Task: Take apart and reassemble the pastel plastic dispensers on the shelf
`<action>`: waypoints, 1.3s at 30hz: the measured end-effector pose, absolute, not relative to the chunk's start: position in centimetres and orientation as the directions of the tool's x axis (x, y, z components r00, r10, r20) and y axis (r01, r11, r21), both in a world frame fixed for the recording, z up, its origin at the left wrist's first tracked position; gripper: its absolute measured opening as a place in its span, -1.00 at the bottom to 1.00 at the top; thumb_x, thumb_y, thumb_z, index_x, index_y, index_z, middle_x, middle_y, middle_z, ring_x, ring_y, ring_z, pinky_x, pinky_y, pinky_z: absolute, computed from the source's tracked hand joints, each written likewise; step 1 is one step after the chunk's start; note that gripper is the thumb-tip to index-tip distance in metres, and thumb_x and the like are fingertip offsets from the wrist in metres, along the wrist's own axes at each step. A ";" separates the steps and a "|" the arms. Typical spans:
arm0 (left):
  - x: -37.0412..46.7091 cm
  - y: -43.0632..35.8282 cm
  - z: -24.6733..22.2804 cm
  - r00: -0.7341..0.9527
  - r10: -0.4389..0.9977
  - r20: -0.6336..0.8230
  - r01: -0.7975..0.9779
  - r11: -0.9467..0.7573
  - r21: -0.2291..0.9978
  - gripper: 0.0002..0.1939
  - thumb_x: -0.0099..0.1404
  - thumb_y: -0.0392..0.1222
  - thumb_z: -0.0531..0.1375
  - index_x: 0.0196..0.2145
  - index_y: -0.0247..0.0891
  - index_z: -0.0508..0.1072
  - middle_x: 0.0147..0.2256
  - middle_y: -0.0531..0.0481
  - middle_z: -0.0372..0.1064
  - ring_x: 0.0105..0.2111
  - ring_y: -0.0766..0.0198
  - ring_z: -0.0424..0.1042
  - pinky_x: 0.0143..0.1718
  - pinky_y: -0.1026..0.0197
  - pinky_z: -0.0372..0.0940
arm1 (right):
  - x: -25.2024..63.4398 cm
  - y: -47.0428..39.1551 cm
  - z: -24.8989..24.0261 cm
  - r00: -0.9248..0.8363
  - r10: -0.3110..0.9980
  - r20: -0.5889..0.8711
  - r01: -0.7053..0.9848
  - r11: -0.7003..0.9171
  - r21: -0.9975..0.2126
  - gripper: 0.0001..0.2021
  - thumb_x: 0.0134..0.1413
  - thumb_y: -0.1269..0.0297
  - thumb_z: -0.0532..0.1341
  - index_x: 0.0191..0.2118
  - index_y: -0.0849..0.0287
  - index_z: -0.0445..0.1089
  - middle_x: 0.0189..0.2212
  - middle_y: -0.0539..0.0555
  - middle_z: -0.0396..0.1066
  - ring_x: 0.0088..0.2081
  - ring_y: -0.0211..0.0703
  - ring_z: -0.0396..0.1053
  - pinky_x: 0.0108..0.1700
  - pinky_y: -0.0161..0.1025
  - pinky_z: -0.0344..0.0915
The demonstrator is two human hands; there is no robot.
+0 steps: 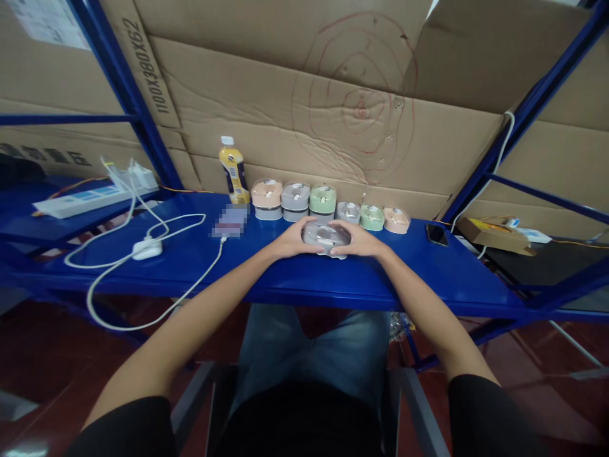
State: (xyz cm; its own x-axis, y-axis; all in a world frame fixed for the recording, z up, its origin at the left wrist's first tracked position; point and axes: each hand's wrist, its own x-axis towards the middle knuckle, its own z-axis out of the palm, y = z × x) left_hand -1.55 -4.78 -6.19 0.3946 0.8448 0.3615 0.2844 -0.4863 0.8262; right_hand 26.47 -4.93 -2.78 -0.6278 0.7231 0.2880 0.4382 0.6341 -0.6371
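Between my two hands is a grey oval container (326, 235) with a clear lid, near the middle of the blue shelf. My left hand (295, 240) wraps its left side, and my right hand (358, 240) wraps its right side. Right behind it stands a row of similar lidded containers: a pink one (267, 192), a grey one (295, 197) and a green one (323, 200) that look stacked or tall. Lower ones follow on the right: grey (347, 211), green (372, 217) and pink (396, 220).
A yellow drink bottle (233, 170) stands left of the row. Near it lies a blurred-out device (231, 221) with a white cable running to a charger (147, 249). A phone (436, 235) lies on the right. Blue posts and cardboard (238, 95) bound the shelf.
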 end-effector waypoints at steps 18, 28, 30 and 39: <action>-0.9 -5.5 -6.7 0.604 0.662 0.444 0.403 -0.734 0.547 -0.48 0.35 0.32 0.38 0.04 -0.09 0.76 0.19 -0.26 0.44 0.37 -0.31 0.37 0.45 -0.32 0.27 | 33.3 -3.6 -2.4 -0.297 0.898 0.325 0.691 0.437 -0.576 -0.21 0.18 -0.44 0.39 0.30 0.04 0.54 0.08 0.24 0.65 0.08 0.30 0.59 0.24 0.34 0.49; -5.6 -3.0 -5.6 0.347 0.827 0.442 0.557 -0.561 0.613 -0.41 0.24 0.43 0.37 -0.22 -0.20 0.70 -0.01 -0.21 0.48 0.06 -0.16 0.52 0.30 -0.29 0.38 | 34.1 -3.8 -1.6 -0.386 0.899 0.205 0.735 0.434 -0.521 -0.18 -0.06 -0.19 0.61 0.26 0.10 0.54 0.00 0.21 0.63 -0.02 0.20 0.60 0.14 0.22 0.55; -6.2 -2.6 -5.8 0.341 0.839 0.423 0.594 -0.541 0.594 -0.42 0.21 0.44 0.38 -0.25 -0.18 0.69 -0.10 -0.17 0.49 -0.02 -0.13 0.53 0.27 -0.28 0.40 | 33.9 -3.8 -1.7 -0.394 0.906 0.158 0.764 0.418 -0.492 -0.17 -0.09 -0.15 0.63 0.26 0.14 0.54 -0.05 0.21 0.62 -0.04 0.22 0.59 0.12 0.22 0.55; -3.3 -4.9 -5.2 0.382 0.787 0.485 0.429 -0.616 0.661 -0.20 0.14 0.29 0.50 0.20 -0.19 0.52 0.25 -0.25 0.51 0.26 -0.24 0.48 0.40 -0.28 0.31 | 32.9 -4.3 -1.5 -0.289 0.859 0.423 0.617 0.505 -0.604 -0.17 -0.03 -0.20 0.57 0.31 0.06 0.52 0.18 0.28 0.60 0.13 0.30 0.57 0.24 0.31 0.50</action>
State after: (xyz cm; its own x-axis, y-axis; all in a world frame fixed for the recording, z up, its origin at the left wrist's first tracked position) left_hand -3.29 -4.91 -5.20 0.3820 0.7868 0.4849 0.4286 -0.6156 0.6613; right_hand 32.92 -4.33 -1.49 -0.2892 0.8586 0.4233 0.6167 0.5053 -0.6036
